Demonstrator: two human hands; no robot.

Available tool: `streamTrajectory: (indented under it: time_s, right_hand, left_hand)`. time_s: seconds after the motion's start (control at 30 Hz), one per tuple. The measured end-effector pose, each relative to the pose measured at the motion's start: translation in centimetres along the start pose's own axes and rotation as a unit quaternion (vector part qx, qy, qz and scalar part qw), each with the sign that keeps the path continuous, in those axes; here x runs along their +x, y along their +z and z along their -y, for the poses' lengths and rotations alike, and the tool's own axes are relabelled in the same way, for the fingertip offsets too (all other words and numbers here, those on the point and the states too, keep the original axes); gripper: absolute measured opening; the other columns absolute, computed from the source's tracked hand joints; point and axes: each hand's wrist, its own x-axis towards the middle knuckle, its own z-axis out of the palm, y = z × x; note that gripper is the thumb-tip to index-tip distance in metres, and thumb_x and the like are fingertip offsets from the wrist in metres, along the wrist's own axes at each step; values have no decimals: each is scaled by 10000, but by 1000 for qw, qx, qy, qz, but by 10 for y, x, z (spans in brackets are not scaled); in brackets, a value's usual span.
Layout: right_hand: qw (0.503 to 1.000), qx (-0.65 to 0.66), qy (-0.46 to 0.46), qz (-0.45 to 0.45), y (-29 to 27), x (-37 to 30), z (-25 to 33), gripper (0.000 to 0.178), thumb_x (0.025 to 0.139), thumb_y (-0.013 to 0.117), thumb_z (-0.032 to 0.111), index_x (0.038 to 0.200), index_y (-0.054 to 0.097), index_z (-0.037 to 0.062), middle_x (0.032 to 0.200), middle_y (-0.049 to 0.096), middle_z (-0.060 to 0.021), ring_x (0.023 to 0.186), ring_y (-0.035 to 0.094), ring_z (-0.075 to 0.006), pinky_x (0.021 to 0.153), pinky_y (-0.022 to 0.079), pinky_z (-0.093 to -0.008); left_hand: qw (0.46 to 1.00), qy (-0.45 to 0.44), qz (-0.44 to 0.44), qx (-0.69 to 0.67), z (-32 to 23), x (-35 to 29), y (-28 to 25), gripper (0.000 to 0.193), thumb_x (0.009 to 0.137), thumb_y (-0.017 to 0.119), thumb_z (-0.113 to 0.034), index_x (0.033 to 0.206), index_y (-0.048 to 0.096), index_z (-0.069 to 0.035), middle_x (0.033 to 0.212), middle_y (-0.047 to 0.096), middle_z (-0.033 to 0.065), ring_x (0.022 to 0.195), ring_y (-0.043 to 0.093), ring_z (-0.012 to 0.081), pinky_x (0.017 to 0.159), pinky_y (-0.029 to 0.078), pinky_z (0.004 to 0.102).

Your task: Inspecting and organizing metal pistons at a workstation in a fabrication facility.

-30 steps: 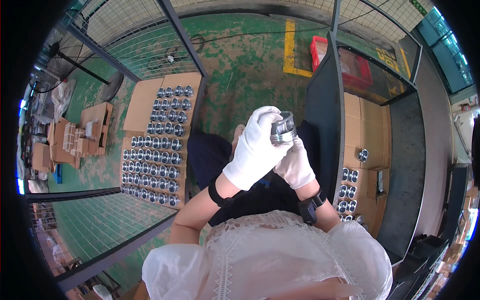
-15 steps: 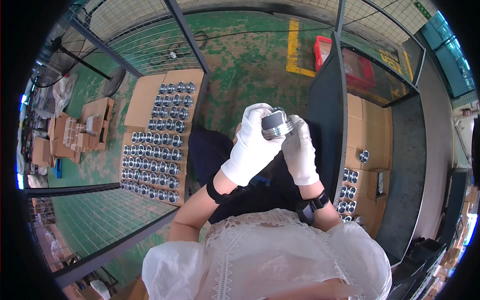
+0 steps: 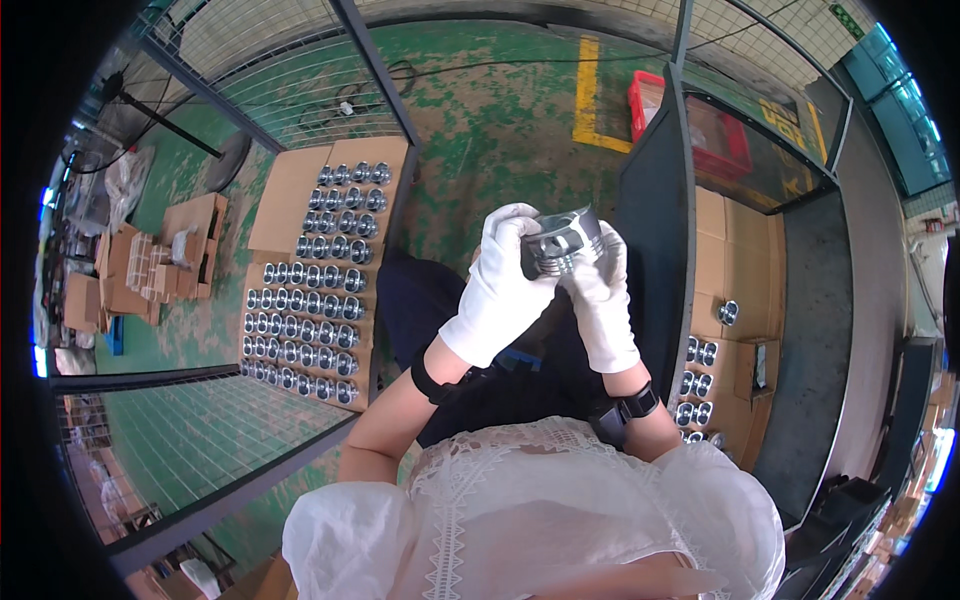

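Observation:
A silver engine piston (image 3: 565, 238) is held up before my body, between both white-gloved hands. My left hand (image 3: 503, 280) is closed on its left side. My right hand (image 3: 604, 298) grips it from the right and below, with fingers at the ringed edge. The piston is tilted, and its hollow inner side partly shows. Gloves cover part of its rim. To my left, many similar pistons (image 3: 313, 304) stand in rows on a cardboard sheet (image 3: 283, 212). On my right, a smaller group of pistons (image 3: 696, 384) rests on cardboard in a dark metal cart.
Wire mesh panels (image 3: 290, 80) and dark posts frame the left rack. The right cart's dark side wall (image 3: 655, 230) rises close beside my right arm. Beyond it lies a red crate (image 3: 730, 145) on the green floor. Cardboard boxes (image 3: 160, 260) stand at the far left.
The piston has turned in my hands: its flat dark face showed before, and now its hollow inner side does. My right fingers have shifted lower around it.

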Motion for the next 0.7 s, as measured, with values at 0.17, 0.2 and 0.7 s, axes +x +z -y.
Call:
streamTrajectory:
  time_s: [0.17,0.2,0.7]
  right_hand:
    - [955,-223,-190,-43,5,-3,-4,644,731,795,89,1255,424,44,1182,552,-171,1035,626,-191,849,540,-318]
    - [933,-288,-206,-65,4,-4,-4,660,709,812,107,1243,433,34,1150,569,-179,994,647,-204,829,548,-325]
    - [879,429,191,78,-12,-12,27,390,1002,434,351,1186,598,49,1143,653,-94,1037,640,-221,914,529,-367]
  left_hand:
    - [1000,-16,23,-2,14,-5,13,505,678,713,-18,1122,472,-30,1217,508,161,1067,589,357,877,505,429]
    - [999,-17,31,11,16,-7,14,515,681,705,-11,1139,471,-26,1215,508,161,1063,590,359,878,506,429]
    - [997,49,-3,55,-44,-8,23,632,633,864,-191,1141,518,-43,1346,455,169,1261,477,398,970,503,428]
